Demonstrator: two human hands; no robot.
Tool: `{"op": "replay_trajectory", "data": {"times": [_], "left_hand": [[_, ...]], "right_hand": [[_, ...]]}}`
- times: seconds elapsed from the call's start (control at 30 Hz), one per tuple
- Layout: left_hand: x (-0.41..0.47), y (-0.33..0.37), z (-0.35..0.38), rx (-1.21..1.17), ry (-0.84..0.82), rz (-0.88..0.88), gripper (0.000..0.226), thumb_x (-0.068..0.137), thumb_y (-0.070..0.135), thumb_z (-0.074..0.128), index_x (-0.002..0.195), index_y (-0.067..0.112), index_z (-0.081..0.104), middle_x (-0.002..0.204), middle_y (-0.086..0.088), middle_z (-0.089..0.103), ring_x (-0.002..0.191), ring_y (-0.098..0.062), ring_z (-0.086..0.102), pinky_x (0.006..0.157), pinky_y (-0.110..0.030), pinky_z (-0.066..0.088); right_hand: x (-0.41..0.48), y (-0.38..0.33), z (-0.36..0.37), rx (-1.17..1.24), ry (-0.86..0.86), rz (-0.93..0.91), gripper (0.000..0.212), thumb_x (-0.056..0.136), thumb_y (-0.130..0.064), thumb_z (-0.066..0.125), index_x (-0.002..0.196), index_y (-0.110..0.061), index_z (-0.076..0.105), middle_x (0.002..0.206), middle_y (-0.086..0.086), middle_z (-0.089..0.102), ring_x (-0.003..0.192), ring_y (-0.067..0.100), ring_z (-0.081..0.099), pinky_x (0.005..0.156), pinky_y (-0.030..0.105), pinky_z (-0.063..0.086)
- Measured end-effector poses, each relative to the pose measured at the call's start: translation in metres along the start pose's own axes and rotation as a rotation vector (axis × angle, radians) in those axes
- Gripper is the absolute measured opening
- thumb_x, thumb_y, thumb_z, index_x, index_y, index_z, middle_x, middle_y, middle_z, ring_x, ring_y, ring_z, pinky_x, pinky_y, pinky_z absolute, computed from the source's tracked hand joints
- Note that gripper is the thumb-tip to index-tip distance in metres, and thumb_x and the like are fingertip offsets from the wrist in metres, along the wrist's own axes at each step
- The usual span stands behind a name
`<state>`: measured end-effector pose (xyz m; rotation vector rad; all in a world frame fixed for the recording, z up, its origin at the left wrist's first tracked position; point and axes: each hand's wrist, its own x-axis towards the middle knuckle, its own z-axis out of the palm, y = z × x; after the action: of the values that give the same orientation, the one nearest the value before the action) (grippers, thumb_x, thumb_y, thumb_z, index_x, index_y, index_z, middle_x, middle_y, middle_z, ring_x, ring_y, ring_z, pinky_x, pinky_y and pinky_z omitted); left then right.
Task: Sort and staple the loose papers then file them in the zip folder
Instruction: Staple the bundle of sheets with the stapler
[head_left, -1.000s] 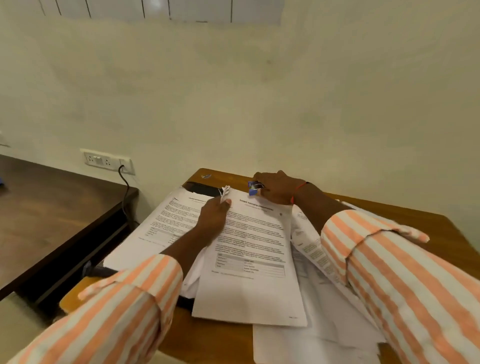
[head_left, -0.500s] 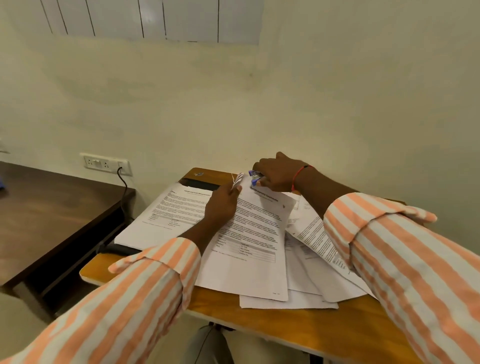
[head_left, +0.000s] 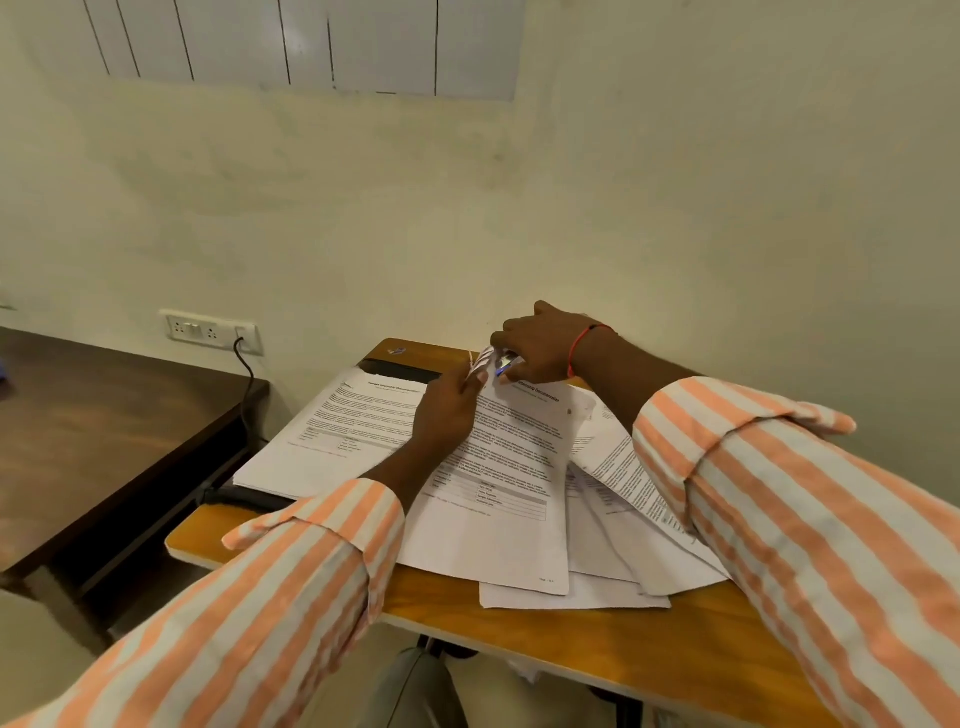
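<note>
1. While the left hand is pinching the fanned top corner of a paper set between thumb and fingers, the right hand is curling round a small blue-and-silver stapler right at that corner, near the 12 o'clock edge of the desk.
2. The set is lying tilted at the desk's centre, its pinched corner lifting off the sheets below.
3. More loose papers are spreading out beneath it toward 3 and 5 o'clock, partly hidden by the right sleeve.
4. A flat stack is sitting at 9 o'clock, resting on a black folder whose edges are showing at 11 and 8 o'clock.
5. Whether the stapler's mouth is biting the paper I cannot tell, since the fingers are covering it.
6. A dark table is standing beyond 9 o'clock, and a cable is hanging from a wall socket above it.
</note>
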<state>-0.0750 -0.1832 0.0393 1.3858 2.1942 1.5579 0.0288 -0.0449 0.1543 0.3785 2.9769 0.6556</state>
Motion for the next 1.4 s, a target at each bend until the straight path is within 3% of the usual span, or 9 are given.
{"op": "replay_trajectory", "data": {"times": [0.1, 0.33, 0.47, 0.6, 0.77, 0.9, 1.2, 1.4], "left_hand": [[-0.001, -0.003, 0.001, -0.060, 0.001, -0.036, 0.031, 0.104, 0.044, 0.048, 0.103, 0.017, 0.063, 0.088, -0.004, 0.069, 0.083, -0.027, 0.068, 0.080, -0.053, 0.059], [0.001, -0.011, 0.003, -0.082, 0.015, -0.064, 0.030, 0.103, 0.043, 0.051, 0.099, 0.016, 0.065, 0.085, -0.009, 0.069, 0.082, -0.031, 0.067, 0.078, -0.051, 0.056], [0.002, -0.013, 0.003, -0.087, 0.010, -0.064, 0.031, 0.104, 0.041, 0.051, 0.096, 0.015, 0.065, 0.082, -0.008, 0.067, 0.077, -0.028, 0.065, 0.071, -0.043, 0.053], [0.002, -0.014, 0.003, -0.108, 0.006, -0.056, 0.029, 0.104, 0.039, 0.051, 0.090, 0.017, 0.062, 0.074, -0.003, 0.061, 0.070, -0.019, 0.056, 0.066, -0.032, 0.045], [0.002, -0.017, 0.004, -0.101, 0.010, -0.056, 0.031, 0.104, 0.041, 0.051, 0.096, 0.013, 0.063, 0.078, -0.004, 0.063, 0.072, -0.020, 0.058, 0.067, -0.031, 0.046], [0.002, -0.019, 0.004, -0.075, 0.009, -0.031, 0.032, 0.104, 0.042, 0.050, 0.098, 0.015, 0.063, 0.080, -0.004, 0.064, 0.071, -0.019, 0.059, 0.066, -0.030, 0.046], [0.001, -0.022, 0.005, -0.071, 0.012, -0.035, 0.035, 0.104, 0.042, 0.050, 0.097, 0.011, 0.065, 0.079, -0.007, 0.064, 0.070, -0.018, 0.057, 0.065, -0.029, 0.045], [0.000, -0.020, 0.008, -0.064, -0.001, -0.049, 0.027, 0.105, 0.035, 0.051, 0.097, 0.013, 0.065, 0.078, 0.000, 0.063, 0.068, -0.011, 0.055, 0.063, -0.023, 0.039]], "right_hand": [[0.000, -0.004, -0.004, -0.014, -0.025, -0.008, 0.047, 0.094, -0.066, 0.046, 0.123, -0.030, 0.053, 0.112, -0.004, 0.058, 0.094, 0.022, 0.043, 0.097, 0.037, 0.038], [0.004, -0.009, -0.009, -0.011, -0.074, -0.032, 0.051, 0.092, -0.067, 0.050, 0.125, -0.028, 0.057, 0.121, -0.002, 0.063, 0.108, 0.023, 0.054, 0.104, 0.040, 0.032], [0.005, -0.013, -0.011, 0.030, -0.100, 0.007, 0.063, 0.092, -0.066, 0.053, 0.145, -0.033, 0.043, 0.136, -0.002, 0.060, 0.120, 0.027, 0.047, 0.104, 0.040, 0.036], [0.001, -0.017, -0.018, 0.018, -0.088, 0.002, 0.059, 0.095, -0.060, 0.054, 0.145, -0.033, 0.043, 0.139, -0.002, 0.058, 0.121, 0.026, 0.046, 0.094, 0.033, 0.031], [0.000, -0.021, -0.021, -0.022, -0.052, -0.054, 0.035, 0.095, -0.056, 0.056, 0.119, -0.031, 0.057, 0.120, -0.005, 0.066, 0.104, 0.019, 0.050, 0.090, 0.032, 0.026], [-0.001, -0.023, -0.021, -0.019, -0.030, -0.064, 0.021, 0.095, -0.052, 0.059, 0.099, -0.033, 0.050, 0.105, -0.008, 0.064, 0.092, 0.015, 0.046, 0.089, 0.031, 0.026], [0.001, -0.025, -0.018, 0.021, -0.032, -0.055, 0.020, 0.095, -0.051, 0.059, 0.095, -0.034, 0.048, 0.093, -0.012, 0.055, 0.087, 0.014, 0.046, 0.096, 0.034, 0.030], [0.001, -0.024, -0.014, -0.026, 0.001, -0.085, 0.020, 0.098, -0.048, 0.056, 0.105, -0.030, 0.059, 0.098, -0.009, 0.062, 0.085, 0.014, 0.045, 0.088, 0.030, 0.028]]}}
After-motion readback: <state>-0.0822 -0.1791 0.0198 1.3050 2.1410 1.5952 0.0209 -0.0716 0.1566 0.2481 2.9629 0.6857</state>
